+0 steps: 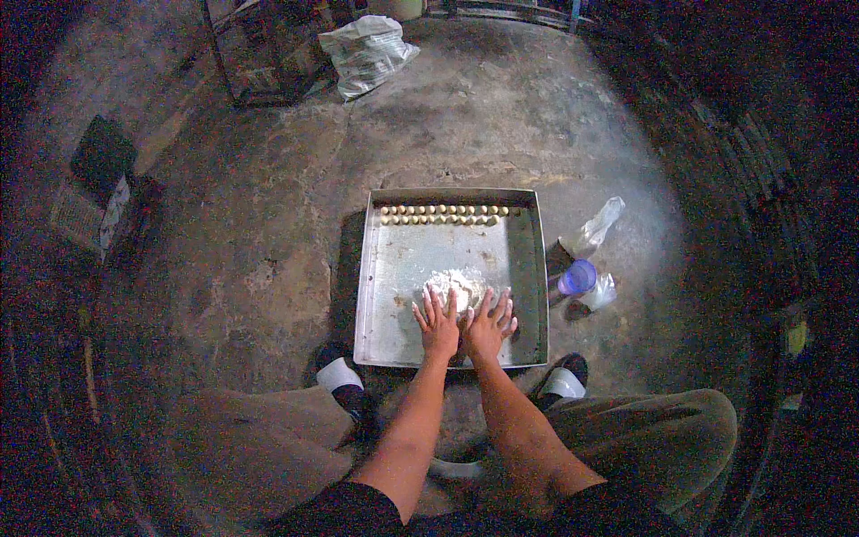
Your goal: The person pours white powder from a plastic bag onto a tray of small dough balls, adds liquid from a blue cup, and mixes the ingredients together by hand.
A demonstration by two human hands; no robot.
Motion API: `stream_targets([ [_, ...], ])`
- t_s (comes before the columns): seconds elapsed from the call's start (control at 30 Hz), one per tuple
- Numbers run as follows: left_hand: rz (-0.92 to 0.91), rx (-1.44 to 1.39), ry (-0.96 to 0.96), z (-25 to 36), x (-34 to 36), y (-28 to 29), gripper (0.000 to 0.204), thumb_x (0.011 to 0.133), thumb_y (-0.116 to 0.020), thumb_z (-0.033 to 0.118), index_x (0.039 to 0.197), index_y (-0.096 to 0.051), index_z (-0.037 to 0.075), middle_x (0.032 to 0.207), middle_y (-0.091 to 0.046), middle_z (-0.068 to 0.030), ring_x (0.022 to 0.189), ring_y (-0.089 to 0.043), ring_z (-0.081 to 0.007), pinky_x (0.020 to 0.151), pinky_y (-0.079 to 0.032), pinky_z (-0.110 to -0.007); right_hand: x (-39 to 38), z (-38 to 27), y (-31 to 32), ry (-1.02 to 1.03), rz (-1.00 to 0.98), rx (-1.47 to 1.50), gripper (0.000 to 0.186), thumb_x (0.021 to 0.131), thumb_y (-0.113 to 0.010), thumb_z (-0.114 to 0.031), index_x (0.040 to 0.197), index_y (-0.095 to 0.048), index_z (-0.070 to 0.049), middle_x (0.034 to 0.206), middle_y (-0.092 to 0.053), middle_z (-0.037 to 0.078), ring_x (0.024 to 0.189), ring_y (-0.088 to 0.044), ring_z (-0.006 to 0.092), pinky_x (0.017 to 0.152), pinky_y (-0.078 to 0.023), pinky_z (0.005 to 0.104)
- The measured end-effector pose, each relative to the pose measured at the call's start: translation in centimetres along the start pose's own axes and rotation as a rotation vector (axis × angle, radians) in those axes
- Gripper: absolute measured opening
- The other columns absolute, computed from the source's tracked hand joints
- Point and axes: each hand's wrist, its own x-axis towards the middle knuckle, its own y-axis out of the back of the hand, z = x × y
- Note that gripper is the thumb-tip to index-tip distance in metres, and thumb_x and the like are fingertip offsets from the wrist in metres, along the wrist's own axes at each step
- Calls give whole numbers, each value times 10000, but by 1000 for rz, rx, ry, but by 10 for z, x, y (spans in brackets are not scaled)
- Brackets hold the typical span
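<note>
Both my hands reach into a large square metal tray (pixel 447 246) on the floor. My left hand (pixel 438 327) lies with its fingers spread at the near edge of a mound of white flour (pixel 455 277). Beside it, my right hand (pixel 489 327) is spread the same way, its fingertips whitened. A pale lump that looks like dough (pixel 463 298) shows between the hands, partly covered by them. Along the tray's far wall sit two rows of small round dough balls (pixel 438 220).
Right of the tray stand a purple cup (pixel 578 277), a clear plastic bag (pixel 601 224) with pale contents and a smaller plastic bag (pixel 603 292). A whitish sack (pixel 367 54) lies farther off on the concrete floor (pixel 259 251). My sandalled feet flank the tray's near corners.
</note>
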Motion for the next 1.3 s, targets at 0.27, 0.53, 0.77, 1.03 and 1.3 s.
stream_targets([
  [0.27,38,-4,36,-3,-1,0,609,972,-424,242,1532,-192,191,1574,-64,-250,1437,-133,-435,1129,-101,-635,6,-4,-3,51,-99,31,617,951,-439,-431,1501,-298,-189,1577,-112,197,1393,-203,412,1091,-93,609],
  [0.53,-39,-15,146,-14,5,-8,567,985,-410,262,1518,-218,230,1578,-38,-236,1441,-101,-436,1119,-126,-646,21,-17,-11,195,-160,10,576,962,-387,-515,1468,-382,-239,1603,-9,179,1421,-133,441,1087,-46,645],
  [0.77,18,-104,90,-28,15,-12,598,956,-477,321,1508,-252,270,1573,-28,-253,1438,-46,-474,1080,-142,-695,18,-21,-6,234,-182,72,541,952,-390,-528,1458,-389,-334,1610,-26,149,1448,-92,398,1085,2,658],
  [1.03,128,-216,145,-28,17,-1,558,895,-571,308,1432,-433,247,1554,-150,-245,1425,-111,-462,1107,-128,-647,10,-16,-14,256,-158,115,519,951,-410,-507,1442,-419,-336,1606,-68,149,1445,-113,395,1090,7,639],
  [1.3,111,-227,148,-32,24,8,439,878,-593,235,1316,-579,252,1548,-216,-178,1400,-194,-435,1113,-169,-603,20,-25,-6,232,-153,67,525,964,-424,-454,1467,-373,-311,1599,-57,164,1417,-148,408,1084,-74,627],
])
